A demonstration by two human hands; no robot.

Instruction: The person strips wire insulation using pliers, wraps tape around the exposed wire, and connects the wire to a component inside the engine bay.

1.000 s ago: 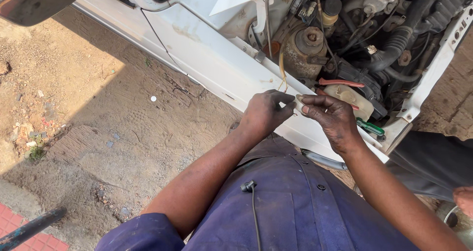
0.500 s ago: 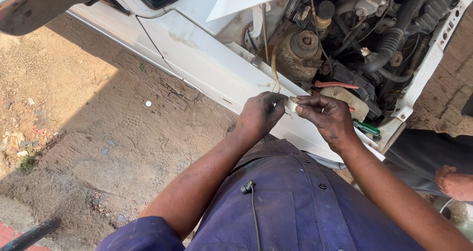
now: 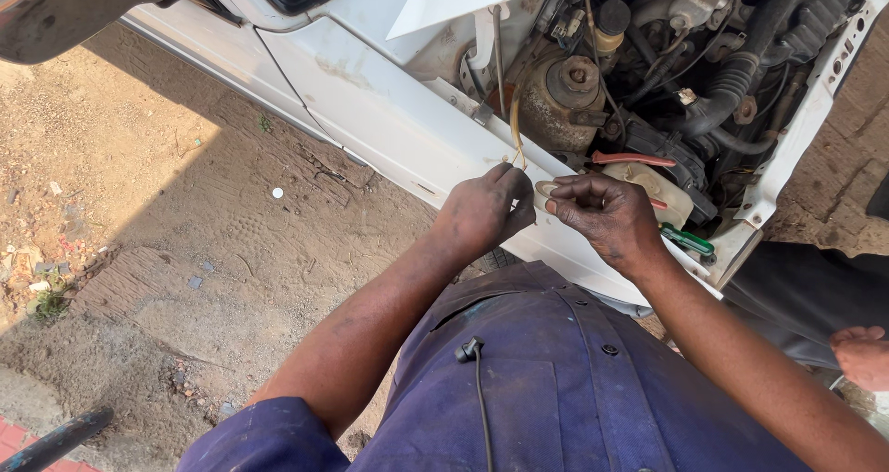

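1. Looking down from the head view, the left hand (image 3: 482, 214) pinched the end of a thin yellowish hose (image 3: 515, 131) hanging from the engine bay (image 3: 667, 74), fingers closed to steady it.
2. The right hand (image 3: 602, 214) gripped a small pale fitting (image 3: 545, 190) between curled fingertips, held just beside the hose end over the white fender (image 3: 389, 120).
3. Another person's hand (image 3: 863, 356) rested at the right edge.
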